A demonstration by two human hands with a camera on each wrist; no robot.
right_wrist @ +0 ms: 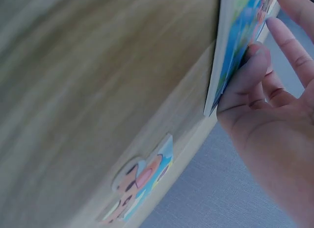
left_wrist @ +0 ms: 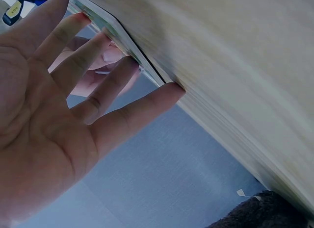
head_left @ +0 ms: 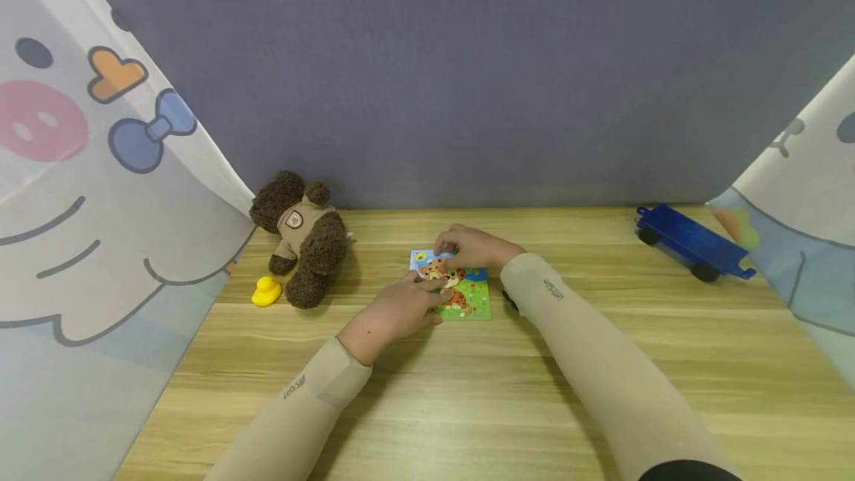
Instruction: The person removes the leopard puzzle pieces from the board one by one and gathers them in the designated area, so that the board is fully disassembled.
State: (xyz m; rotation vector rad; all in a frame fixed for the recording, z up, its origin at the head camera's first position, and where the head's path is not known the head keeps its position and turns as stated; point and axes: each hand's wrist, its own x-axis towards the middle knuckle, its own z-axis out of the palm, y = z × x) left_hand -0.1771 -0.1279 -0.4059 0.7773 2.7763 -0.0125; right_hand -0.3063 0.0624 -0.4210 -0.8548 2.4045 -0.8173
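Note:
A flat picture puzzle (head_left: 477,306) with a spotted cub on green grass lies on the wooden table. My left hand (head_left: 401,306) rests at its left side, fingers spread and nearly straight, the tips on the picture and its edge. Over the upper part bends my right hand (head_left: 476,247), thumb and fingertips curled down at a puzzle piece (head_left: 436,267) near the cub's head; the hand covers much of that corner. In the right wrist view a loose puzzle piece (right_wrist: 140,184) with a pink and blue print lies on the table beside the board; the right arm hides it from the head view.
A brown teddy bear (head_left: 303,240) in a tan shirt lies at the back left, with a yellow rubber duck (head_left: 266,292) next to it. A blue toy wagon (head_left: 695,240) stands at the back right. A grey partition (head_left: 467,95) rises behind the table, with printed curtains (head_left: 73,243) at both sides.

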